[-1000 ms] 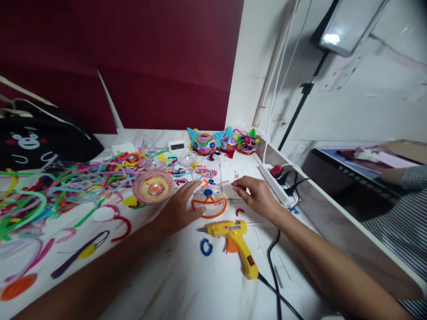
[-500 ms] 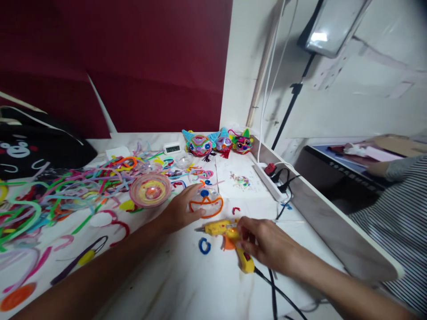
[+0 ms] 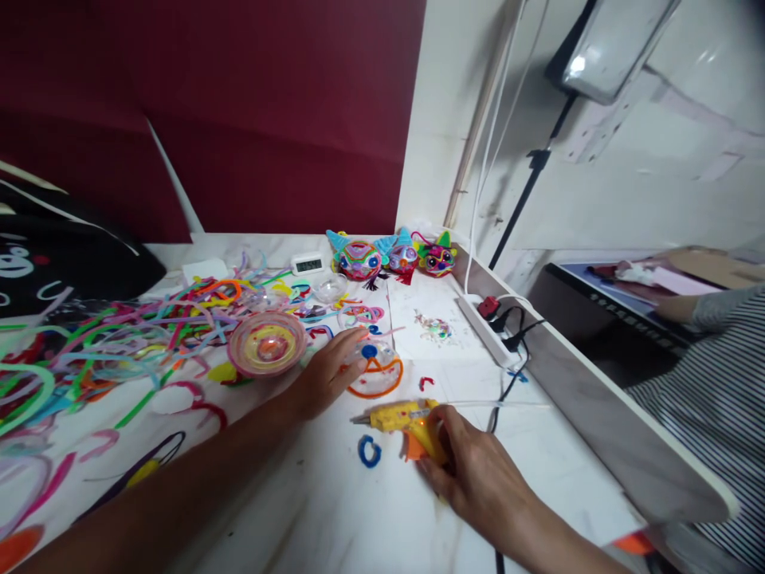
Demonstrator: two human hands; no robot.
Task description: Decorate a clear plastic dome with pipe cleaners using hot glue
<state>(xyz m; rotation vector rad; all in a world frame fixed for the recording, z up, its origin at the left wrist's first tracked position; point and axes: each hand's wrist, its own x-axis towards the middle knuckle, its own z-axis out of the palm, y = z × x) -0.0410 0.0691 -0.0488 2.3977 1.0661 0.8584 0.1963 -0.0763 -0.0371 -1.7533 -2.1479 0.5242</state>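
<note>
My left hand (image 3: pixel 328 375) grips the left side of a clear plastic dome (image 3: pixel 382 379), its thumb and fingers against it. An orange pipe cleaner outline and a blue round piece mark the dome. My right hand (image 3: pixel 472 462) is wrapped around the handle of a yellow hot glue gun (image 3: pixel 398 416), whose nozzle points left just below the dome. A clear glue stick (image 3: pixel 508 405) juts out behind the gun. A blue pipe cleaner ring (image 3: pixel 369 451) lies under the nozzle. Beside the gun's handle is an orange piece (image 3: pixel 412 446).
Tangled coloured pipe cleaners (image 3: pixel 149 335) and a pink-and-yellow coiled dish (image 3: pixel 267 344) cover the left. Finished animal heads (image 3: pixel 358 259) and a small digital clock (image 3: pixel 307 264) stand at the back. A power strip (image 3: pixel 490 331) lies along the right-hand ledge; a person in a striped top (image 3: pixel 711 391) is beyond.
My right hand has shifted from the rear of the glue gun to a grip around its handle. My left hand stays at the dome, its thumb a little higher.
</note>
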